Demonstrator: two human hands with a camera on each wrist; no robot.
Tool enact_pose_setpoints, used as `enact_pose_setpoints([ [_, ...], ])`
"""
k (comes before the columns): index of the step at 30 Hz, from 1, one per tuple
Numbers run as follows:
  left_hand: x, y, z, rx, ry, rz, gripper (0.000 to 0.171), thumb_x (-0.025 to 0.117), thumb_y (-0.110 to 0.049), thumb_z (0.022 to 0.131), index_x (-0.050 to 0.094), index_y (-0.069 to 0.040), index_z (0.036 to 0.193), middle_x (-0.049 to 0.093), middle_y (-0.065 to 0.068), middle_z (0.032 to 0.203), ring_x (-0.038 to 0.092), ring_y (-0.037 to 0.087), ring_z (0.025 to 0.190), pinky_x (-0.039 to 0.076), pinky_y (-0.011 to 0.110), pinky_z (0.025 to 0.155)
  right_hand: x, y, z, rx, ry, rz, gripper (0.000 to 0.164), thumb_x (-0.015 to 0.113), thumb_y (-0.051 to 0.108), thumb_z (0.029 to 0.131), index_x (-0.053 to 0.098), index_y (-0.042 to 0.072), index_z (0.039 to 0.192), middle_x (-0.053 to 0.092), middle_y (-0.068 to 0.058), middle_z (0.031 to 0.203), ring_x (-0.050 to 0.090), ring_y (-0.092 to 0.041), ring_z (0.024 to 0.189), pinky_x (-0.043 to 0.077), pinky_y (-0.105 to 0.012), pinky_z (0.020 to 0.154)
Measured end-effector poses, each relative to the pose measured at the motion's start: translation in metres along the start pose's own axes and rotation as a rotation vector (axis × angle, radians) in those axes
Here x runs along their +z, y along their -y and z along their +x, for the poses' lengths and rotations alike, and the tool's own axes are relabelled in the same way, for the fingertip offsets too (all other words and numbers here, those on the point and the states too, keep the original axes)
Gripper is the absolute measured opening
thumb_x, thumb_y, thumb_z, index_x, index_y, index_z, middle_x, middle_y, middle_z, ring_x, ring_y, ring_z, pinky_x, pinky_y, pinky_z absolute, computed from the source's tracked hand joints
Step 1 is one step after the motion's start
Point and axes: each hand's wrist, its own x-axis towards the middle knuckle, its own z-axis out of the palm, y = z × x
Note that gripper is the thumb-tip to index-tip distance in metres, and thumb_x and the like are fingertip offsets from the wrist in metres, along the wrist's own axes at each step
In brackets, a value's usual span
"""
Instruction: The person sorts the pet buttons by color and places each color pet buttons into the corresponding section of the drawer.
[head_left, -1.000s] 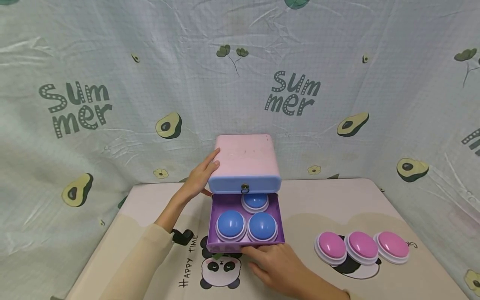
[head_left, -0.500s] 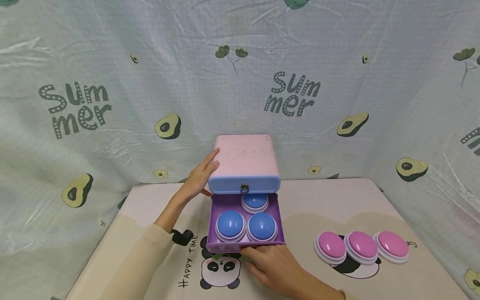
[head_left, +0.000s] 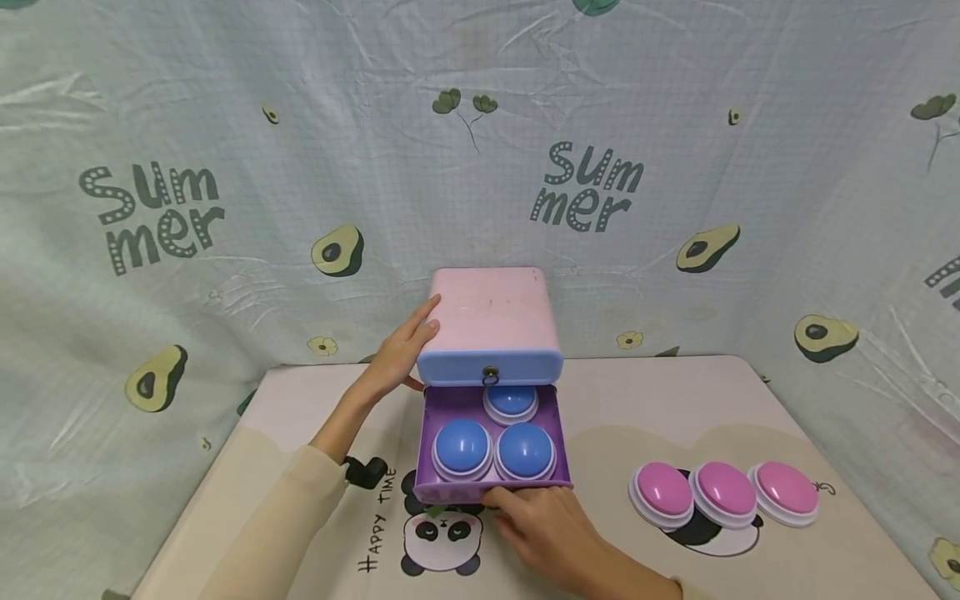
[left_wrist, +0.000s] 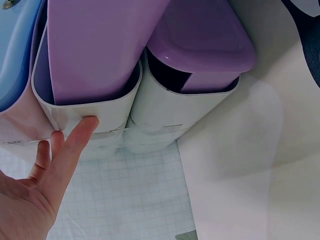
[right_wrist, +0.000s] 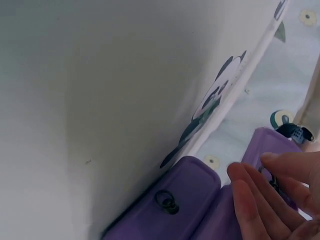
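Note:
A small drawer unit with a pink top [head_left: 491, 312] stands against the back cloth, its blue top drawer [head_left: 450, 368] closed. Below it a purple drawer [head_left: 450, 494] is pulled out. Three domed push buttons with white bases lie inside: a front-left blue button [head_left: 461, 446], a front-right blue button [head_left: 524, 450] and a rear blue button [head_left: 512, 400], partly hidden. My left hand [head_left: 397, 358] rests on the unit's left side, its straight fingers [left_wrist: 75, 140] touching the casing. My right hand [head_left: 551, 525], at the purple drawer's front, pinches its ring pull [right_wrist: 273, 181].
Three pink buttons, left [head_left: 664, 490], middle [head_left: 726, 490] and right [head_left: 786, 490], sit in a row on the table at the right. Another purple drawer [left_wrist: 205, 45] sits slightly out, below the pulled-out one. Avocado-print cloth [head_left: 480, 183] hangs behind the table.
My right wrist has shifted slightly left, with the fingers still at the drawer front. My left hand, the drawer and the buttons stay essentially in place.

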Motion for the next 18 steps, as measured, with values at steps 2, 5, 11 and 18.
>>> enact_pose_setpoints([
  [2, 0.0002, 0.0001, -0.0006, 0.005, 0.000, -0.002, 0.058, 0.042, -0.054, 0.107, 0.023, -0.050, 0.162, 0.019, 0.006, 0.174, 0.051, 0.054, 0.133, 0.064, 0.056, 0.060, 0.0019, 0.0006, 0.0007, -0.003, -0.041, -0.018, 0.029, 0.086, 0.010, 0.077, 0.069, 0.025, 0.096, 0.064, 0.015, 0.069, 0.048, 0.004, 0.058, 0.032, -0.005, 0.052],
  [5, 0.0003, 0.0007, -0.0006, 0.010, 0.002, -0.007, 0.058, 0.043, -0.054, 0.107, 0.023, -0.049, 0.162, 0.019, 0.006, 0.174, 0.051, 0.054, 0.132, 0.064, 0.059, 0.062, 0.0045, 0.0008, 0.0026, -0.002, -0.102, -0.040, 0.029, 0.085, 0.008, 0.075, 0.070, 0.025, 0.094, 0.065, 0.015, 0.068, 0.051, 0.003, 0.056, 0.036, -0.008, 0.051],
  [11, -0.0001, -0.0061, -0.0047, 0.002, 0.020, -0.012, 0.059, 0.041, -0.048, 0.109, 0.021, -0.043, 0.164, 0.017, 0.010, 0.174, 0.051, 0.056, 0.132, 0.063, 0.062, 0.065, 0.0039, -0.0004, 0.0084, 0.004, -0.164, -0.059, 0.024, 0.082, 0.007, 0.075, 0.071, 0.023, 0.089, 0.064, 0.016, 0.065, 0.051, 0.002, 0.055, 0.036, -0.009, 0.049],
  [18, -0.0009, -0.0015, -0.0039, 0.004, 0.023, -0.026, 0.058, 0.041, -0.049, 0.109, 0.020, -0.046, 0.163, 0.017, 0.007, 0.174, 0.053, 0.055, 0.130, 0.063, 0.063, 0.064, 0.0048, -0.0007, 0.0099, 0.009, -0.177, -0.070, 0.021, 0.081, 0.007, 0.073, 0.071, 0.023, 0.082, 0.060, 0.018, 0.061, 0.050, 0.003, 0.053, 0.032, -0.008, 0.048],
])
